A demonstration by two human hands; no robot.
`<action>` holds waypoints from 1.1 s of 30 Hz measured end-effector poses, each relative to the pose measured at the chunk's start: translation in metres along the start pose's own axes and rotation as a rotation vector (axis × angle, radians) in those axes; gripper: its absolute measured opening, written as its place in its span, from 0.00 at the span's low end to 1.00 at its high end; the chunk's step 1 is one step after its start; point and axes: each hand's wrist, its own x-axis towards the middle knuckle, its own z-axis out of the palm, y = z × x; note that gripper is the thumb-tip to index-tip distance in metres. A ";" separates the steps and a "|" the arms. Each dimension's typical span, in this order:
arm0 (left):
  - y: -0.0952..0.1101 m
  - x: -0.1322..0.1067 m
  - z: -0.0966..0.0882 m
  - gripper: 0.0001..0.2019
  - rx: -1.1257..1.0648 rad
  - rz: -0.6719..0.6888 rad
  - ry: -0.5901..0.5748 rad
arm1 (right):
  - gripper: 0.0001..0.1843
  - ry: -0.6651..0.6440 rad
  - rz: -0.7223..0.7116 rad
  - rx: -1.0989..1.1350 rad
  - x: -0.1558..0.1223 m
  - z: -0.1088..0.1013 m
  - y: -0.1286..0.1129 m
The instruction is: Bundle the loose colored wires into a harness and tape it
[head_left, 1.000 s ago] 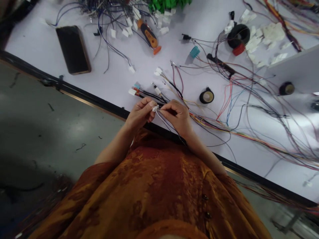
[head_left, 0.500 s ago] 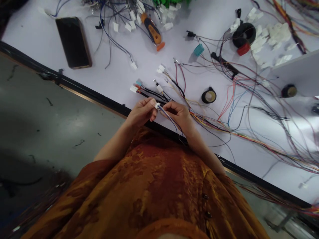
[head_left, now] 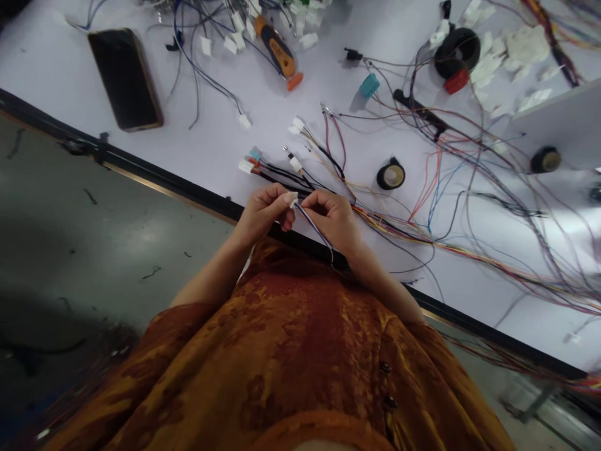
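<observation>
My left hand (head_left: 263,214) is closed in a pinch on a small white connector (head_left: 294,198) above the table's near edge. Thin blue and white wires (head_left: 313,227) leave the connector and run down across the front of my right hand (head_left: 332,219). Thumb and forefinger of that hand are pressed together at the wire end, right beside the connector; the fingertips partly hide the wire. Just beyond both hands lies a wire harness (head_left: 375,216) with white connector plugs (head_left: 246,166) and a white plug with a dark lead (head_left: 295,164).
A phone (head_left: 126,80) lies at the left. Farther back are an orange-and-black handled tool (head_left: 277,49), a teal connector (head_left: 369,85) and a black tape roll (head_left: 390,175). A large black ring (head_left: 457,53) and white connectors (head_left: 516,53) sit at the back right. A dark rail (head_left: 188,193) edges the table.
The view has shifted slightly, so the table items appear a little farther left. Both hands keep their pinches at the connector; the right fingertips have moved slightly closer to it.
</observation>
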 end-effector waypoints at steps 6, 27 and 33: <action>-0.003 -0.006 -0.003 0.17 0.062 0.058 0.006 | 0.11 0.003 0.015 -0.004 -0.006 0.010 0.006; 0.018 -0.011 0.000 0.14 0.201 -0.044 0.185 | 0.13 0.065 -0.227 -0.264 -0.028 -0.016 0.004; 0.026 0.005 -0.024 0.07 0.151 -0.050 0.432 | 0.10 0.243 -0.117 -0.475 -0.078 -0.083 0.024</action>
